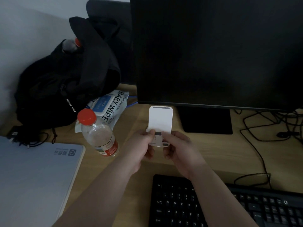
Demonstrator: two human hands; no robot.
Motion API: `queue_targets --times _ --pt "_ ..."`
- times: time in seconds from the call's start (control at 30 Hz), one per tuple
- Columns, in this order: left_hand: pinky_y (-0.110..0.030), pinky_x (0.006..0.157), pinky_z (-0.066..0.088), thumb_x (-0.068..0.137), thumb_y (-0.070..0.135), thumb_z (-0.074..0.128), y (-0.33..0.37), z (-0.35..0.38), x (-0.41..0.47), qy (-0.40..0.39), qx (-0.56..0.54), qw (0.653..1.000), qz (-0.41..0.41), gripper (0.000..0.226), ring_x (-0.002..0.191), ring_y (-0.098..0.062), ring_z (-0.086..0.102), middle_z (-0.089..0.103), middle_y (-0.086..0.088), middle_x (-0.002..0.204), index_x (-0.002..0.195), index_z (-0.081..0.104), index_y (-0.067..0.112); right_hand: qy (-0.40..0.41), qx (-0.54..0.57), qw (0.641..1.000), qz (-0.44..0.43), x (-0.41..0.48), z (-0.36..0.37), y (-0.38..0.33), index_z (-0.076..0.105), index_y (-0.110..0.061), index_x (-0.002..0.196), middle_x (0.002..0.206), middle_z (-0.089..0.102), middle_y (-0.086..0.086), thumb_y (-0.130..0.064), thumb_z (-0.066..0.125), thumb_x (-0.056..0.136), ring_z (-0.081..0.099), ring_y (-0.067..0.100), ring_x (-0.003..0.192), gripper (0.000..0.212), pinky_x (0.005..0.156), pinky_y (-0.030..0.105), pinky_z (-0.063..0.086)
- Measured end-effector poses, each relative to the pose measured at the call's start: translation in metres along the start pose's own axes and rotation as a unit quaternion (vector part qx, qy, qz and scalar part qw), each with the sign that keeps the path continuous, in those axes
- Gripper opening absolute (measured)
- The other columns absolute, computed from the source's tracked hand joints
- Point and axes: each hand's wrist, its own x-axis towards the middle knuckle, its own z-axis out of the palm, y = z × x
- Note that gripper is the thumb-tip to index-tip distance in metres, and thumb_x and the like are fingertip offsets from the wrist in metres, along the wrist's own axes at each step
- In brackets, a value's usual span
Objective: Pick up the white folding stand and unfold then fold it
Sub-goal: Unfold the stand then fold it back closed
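White folding stand [160, 119] opened, back panel raised upright, grey strip along top edge; held above wooden desk [213, 153], in front of dark monitor [213, 51]. Your left hand [141, 147] pinches stand's lower left edge, thumb on top. Your right hand [177, 145] grips base at lower right. Hands close together, both clamped on stand. Red-capped bottle [98, 133] just left of your left hand. Baby wipes pack [111, 107] behind bottle. Black keyboard [177, 203] under your forearms.

Dim room, pale wall [24, 30] behind light wooden desk [213, 153].
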Motion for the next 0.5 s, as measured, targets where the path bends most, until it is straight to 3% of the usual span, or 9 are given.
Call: queue_targets --times 0.13,0.33,0.43,0.5 --pt "-0.034 0.057 0.057 0.106 0.017 0.058 -0.0018 -0.0007 -0.0061 -0.030 -0.052 0.998 0.004 0.013 0.053 -0.013 0.065 0.069 -0.010 0.086 0.105 0.066 0.007 0.050 -0.081 0.995 -0.033 0.0025 -0.0004 0.0022 0.072 -0.006 0.089 0.072 0.070 0.001 -0.044 0.071 0.095 0.058 0.019 0.052 0.038 0.046 0.030 0.045" --pt "-0.032 0.054 0.057 0.095 -0.009 0.052 0.0050 0.0017 -0.0094 -0.041 -0.120 0.992 0.001 0.014 0.063 -0.019 0.061 0.064 -0.009 0.075 0.094 0.060 0.002 0.068 -0.110 0.991 -0.046 0.0006 0.0040 -0.0015 0.074 -0.026 0.071 0.066 0.071 -0.005 -0.053 0.069 0.087 0.060 0.019 0.048 0.032 0.042 0.028 0.045" --pt "-0.031 0.053 0.049 0.088 -0.013 0.049 0.0076 0.0037 -0.0102 -0.031 -0.134 0.990 -0.015 0.019 0.060 -0.020 0.054 0.061 -0.005 0.066 0.088 0.059 0.003 0.094 -0.125 0.986 -0.049 0.0013 0.0077 -0.0011 0.072 -0.027 0.068 0.062 0.070 -0.005 -0.053 0.068 0.088 0.059 0.018 0.045 0.033 0.042 0.027 0.043" --pt "-0.033 0.057 0.045 0.087 -0.014 0.046 0.0069 0.0060 -0.0111 -0.019 -0.134 0.991 -0.023 0.021 0.061 -0.021 0.052 0.061 -0.008 0.072 0.094 0.060 0.002 0.109 -0.131 0.984 -0.048 0.0014 0.0090 0.0004 0.072 -0.026 0.069 0.062 0.070 -0.005 -0.050 0.068 0.091 0.059 0.017 0.046 0.033 0.041 0.027 0.043"
